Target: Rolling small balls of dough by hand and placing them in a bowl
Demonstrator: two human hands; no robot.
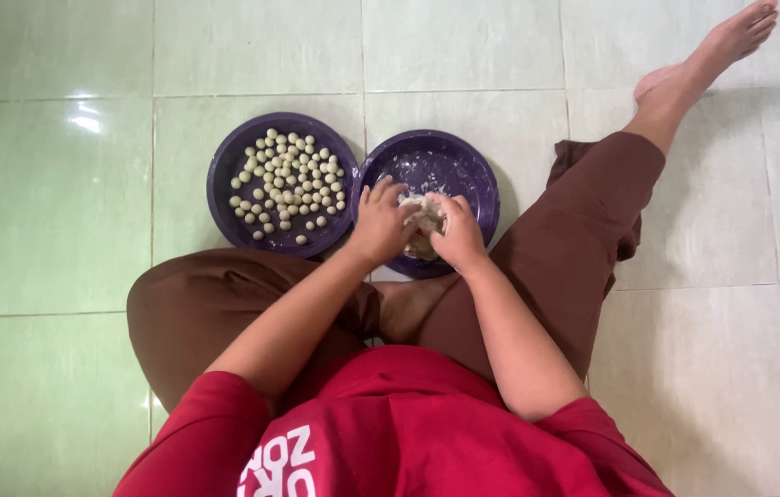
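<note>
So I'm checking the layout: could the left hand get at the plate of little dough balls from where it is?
Probably yes. The left hand sits at the dough, right beside the plate of balls, with nothing between them.

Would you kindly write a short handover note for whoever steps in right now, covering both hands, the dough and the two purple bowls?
Left hand: on the dough lump, fingers curled against it.
Right hand: gripping the same lump from the other side.
Dough lump: inside the right purple bowl, whose bare inner wall is smeared with flour or dough residue.
Left purple bowl: on the tiled floor touching the right bowl, holding many small pale dough balls.
Done: a good batch of balls is rolled.
Left: the lump between the hands is not yet portioned.
</note>
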